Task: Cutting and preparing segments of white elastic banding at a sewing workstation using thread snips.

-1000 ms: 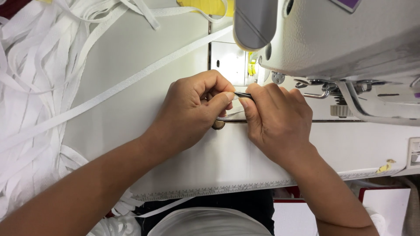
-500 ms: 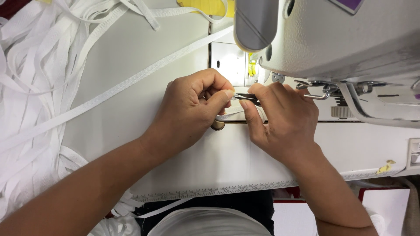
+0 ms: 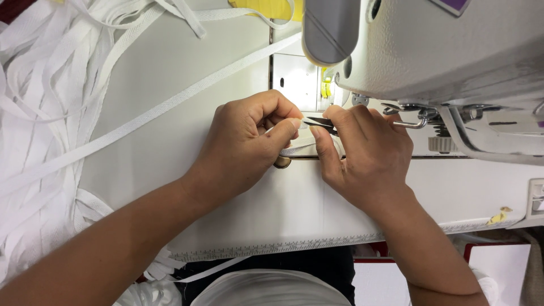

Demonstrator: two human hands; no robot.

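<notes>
The left hand [image 3: 249, 141] pinches a white tape [image 3: 300, 148] between its fingers; the right hand [image 3: 368, 158] holds small black snips [image 3: 320, 122], fingers closed around them, beside the sewing machine [image 3: 442, 51].

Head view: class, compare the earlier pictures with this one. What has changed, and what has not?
Almost nothing. The right hand edged slightly toward the sewing machine, keeping the small black snips. The left hand kept pinching the white tape; the tape pile stayed put.

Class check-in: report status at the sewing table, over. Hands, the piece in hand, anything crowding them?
Left hand pinching white tape. Right hand holding small black snips at the tape. Sewing machine head close above; loose tape pile off to the left.
</notes>
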